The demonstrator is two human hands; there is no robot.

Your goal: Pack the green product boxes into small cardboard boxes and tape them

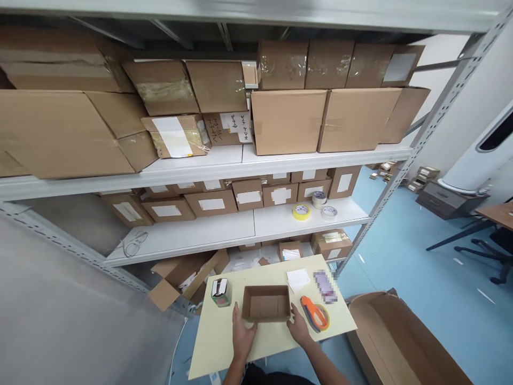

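A small open-topped cardboard box sits on the pale yellow tabletop, its inside bare. My left hand is at its near left corner, fingers along the side and thumb by the front edge. At the near right corner, my right hand holds the other side. An orange tape dispenser with a yellow roll lies just right of my right hand. To the left of the cardboard box stands a small dark-and-green box with a white top. White paper lies behind on the right, beside a blurred purple item.
Metal shelving full of cardboard boxes rises behind the table. Tape rolls rest on its middle shelf. An opened carton sticks out at the lower left. A large open carton stands on the blue floor to the right.
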